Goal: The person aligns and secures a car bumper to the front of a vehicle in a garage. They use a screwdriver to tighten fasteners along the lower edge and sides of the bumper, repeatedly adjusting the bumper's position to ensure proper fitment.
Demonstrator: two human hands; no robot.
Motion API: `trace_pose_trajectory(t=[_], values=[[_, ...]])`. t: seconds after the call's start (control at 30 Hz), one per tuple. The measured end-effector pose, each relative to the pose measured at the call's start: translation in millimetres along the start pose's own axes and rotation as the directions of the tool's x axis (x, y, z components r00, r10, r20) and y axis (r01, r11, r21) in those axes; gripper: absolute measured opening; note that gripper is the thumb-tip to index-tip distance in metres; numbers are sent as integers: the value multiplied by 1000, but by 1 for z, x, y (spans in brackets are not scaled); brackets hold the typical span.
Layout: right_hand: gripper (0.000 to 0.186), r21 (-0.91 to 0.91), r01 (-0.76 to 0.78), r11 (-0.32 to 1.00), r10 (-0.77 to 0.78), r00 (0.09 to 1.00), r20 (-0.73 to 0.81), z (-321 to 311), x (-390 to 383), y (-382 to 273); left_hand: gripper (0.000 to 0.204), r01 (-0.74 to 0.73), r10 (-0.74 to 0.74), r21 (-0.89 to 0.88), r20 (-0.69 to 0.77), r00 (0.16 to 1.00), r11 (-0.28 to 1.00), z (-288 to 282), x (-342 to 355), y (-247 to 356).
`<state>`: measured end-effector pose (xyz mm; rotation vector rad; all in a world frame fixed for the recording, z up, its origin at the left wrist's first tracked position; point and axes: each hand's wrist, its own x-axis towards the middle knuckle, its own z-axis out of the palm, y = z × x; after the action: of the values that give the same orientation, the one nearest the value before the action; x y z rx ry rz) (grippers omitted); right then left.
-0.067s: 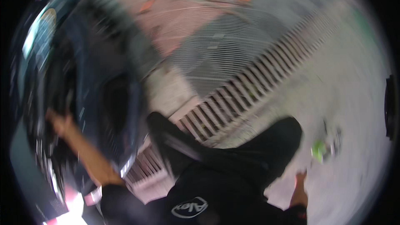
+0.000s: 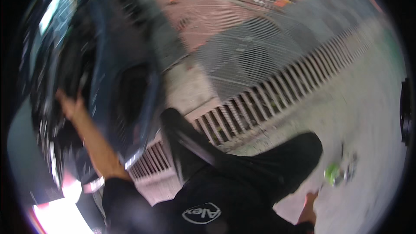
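Dark blue-black vehicle bodywork (image 2: 112,52), with glossy parts, fills the left side. My left hand (image 2: 71,104) reaches onto it with fingers apart, apparently touching its inner dark section; motion blur hides the exact contact. My right hand (image 2: 310,201) is low at the right beside my knee, its fingers smeared, so I cannot tell what, if anything, it holds. A blurred green and silver object (image 2: 333,174) lies on the concrete just above that hand. My bent legs in black trousers (image 2: 286,160) are below me.
A slatted drain grate (image 2: 268,97) runs diagonally beside the vehicle and concrete floor (image 2: 359,117). Beyond it are grey tiles (image 2: 303,26) and pinkish paving (image 2: 195,13), with small orange items (image 2: 281,2) and other blurred things at the top.
The view has swung slightly, shifting the floor and vehicle within it. My left hand appears higher in the picture, still at the vehicle. My right hand sits a little lower.
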<state>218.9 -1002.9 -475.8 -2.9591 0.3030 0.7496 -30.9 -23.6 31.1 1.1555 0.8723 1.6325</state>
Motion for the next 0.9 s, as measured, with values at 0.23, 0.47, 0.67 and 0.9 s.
trace_pose_trajectory(t=[0.23,0.47,0.67,0.9], values=[[41,-66,-66,996,69,997,36,-12,62,-14,79,11,-22,-62,-187,982,998,-14,46,-32],[44,17,-139,990,139,990,5,-22,84,-30,93,92,-118,-119,-235,965,989,-13,46,-27],[48,307,-156,939,204,970,-132,-57,72,-30,100,69,-85,-86,-205,975,994,-5,34,-27],[55,815,397,422,-44,907,-419,-269,0,-271,76,2,-37,-166,-208,977,986,-13,17,-13]])
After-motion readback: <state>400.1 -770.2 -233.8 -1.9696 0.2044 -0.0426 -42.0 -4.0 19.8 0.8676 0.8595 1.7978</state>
